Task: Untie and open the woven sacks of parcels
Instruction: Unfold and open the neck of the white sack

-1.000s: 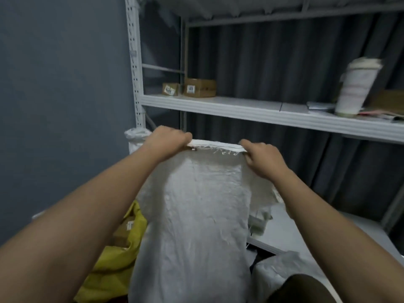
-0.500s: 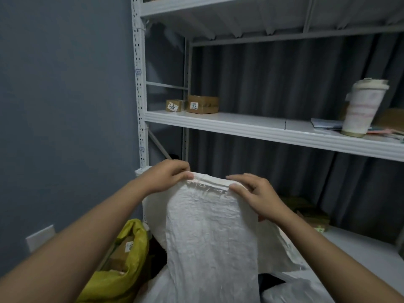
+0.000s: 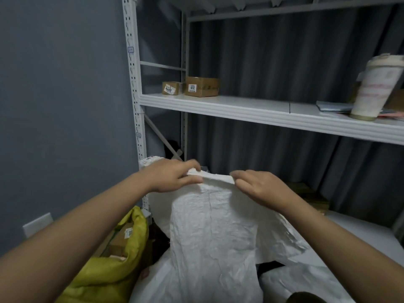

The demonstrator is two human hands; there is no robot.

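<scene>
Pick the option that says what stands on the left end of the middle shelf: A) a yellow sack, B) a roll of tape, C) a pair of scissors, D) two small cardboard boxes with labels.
D: two small cardboard boxes with white labels sit side by side at the left end of the middle shelf; the yellow sack lies low on the left, beside the white woven sack.

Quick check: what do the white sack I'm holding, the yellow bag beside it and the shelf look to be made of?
White sack: looks like woven plastic fabric, matte, with crinkled stiff creases and a folded top hem. Yellow bag: seems a similar coarse fabric, slightly shiny; weave too blurred to confirm. Shelf: likely painted metal, smooth white, with perforated uprights.
</scene>
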